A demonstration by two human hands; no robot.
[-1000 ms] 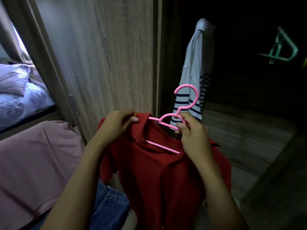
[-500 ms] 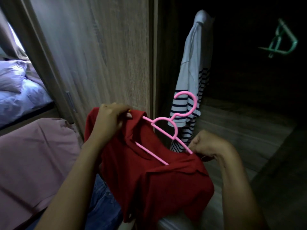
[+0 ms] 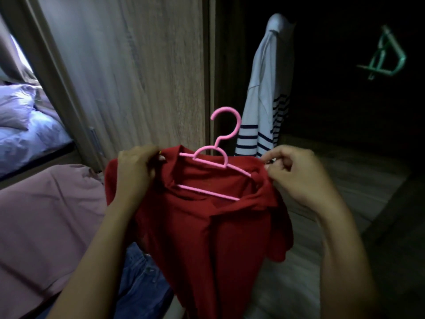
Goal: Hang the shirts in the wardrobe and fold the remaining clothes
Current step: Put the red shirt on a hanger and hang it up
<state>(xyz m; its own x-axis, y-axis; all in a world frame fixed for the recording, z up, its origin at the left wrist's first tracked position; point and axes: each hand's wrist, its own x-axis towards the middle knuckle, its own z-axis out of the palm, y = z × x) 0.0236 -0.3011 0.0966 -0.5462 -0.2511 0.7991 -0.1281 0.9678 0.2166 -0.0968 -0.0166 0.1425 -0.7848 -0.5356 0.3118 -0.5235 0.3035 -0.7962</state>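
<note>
red shirt (image 3: 207, 226) sits on pink hanger (image 3: 208, 151) in front of the open wardrobe (image 3: 345, 180), not hung yet; left hand (image 3: 135, 171) grips one shoulder, right hand (image 3: 296, 176) pinches collar fabric; risk: hook unheld, so an unseated shoulder lets the hanger tip out the neck

Two bare forearms, no-glove L hand (image 3: 135, 171) & R hand (image 3: 296, 178), short nails.

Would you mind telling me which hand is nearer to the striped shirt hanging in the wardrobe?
Right. The right hand pinches the red shirt just below the striped shirt; the left hand grips the red shirt's other shoulder, further left.
</note>
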